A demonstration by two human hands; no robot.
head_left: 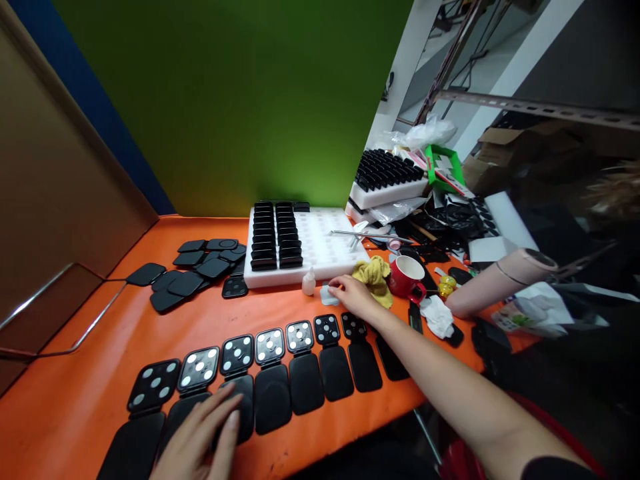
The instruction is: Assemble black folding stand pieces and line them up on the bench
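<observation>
My left hand [203, 430] lies with its fingers stretched out on a flat black panel [245, 407] of a hinged folding piece. My right hand [351, 297] reaches across to a small pale sheet [329, 295], its fingers drawn together at the sheet's edge. What they pinch, if anything, is too small to make out. A row of opened black folding pieces runs along the front of the table; their upper squares, such as this dotted square [270, 347], carry round light dots. Just left of the sheet stands a small white bottle [309, 283].
Behind the bottle, a white foam tray [325, 243] holds upright black pieces, with metal tweezers [370, 235] across it. Loose black panels [200, 270] are heaped at left. A yellow cloth [375, 280], a red mug [406, 277] and a pink tumbler [500, 281] crowd the right side.
</observation>
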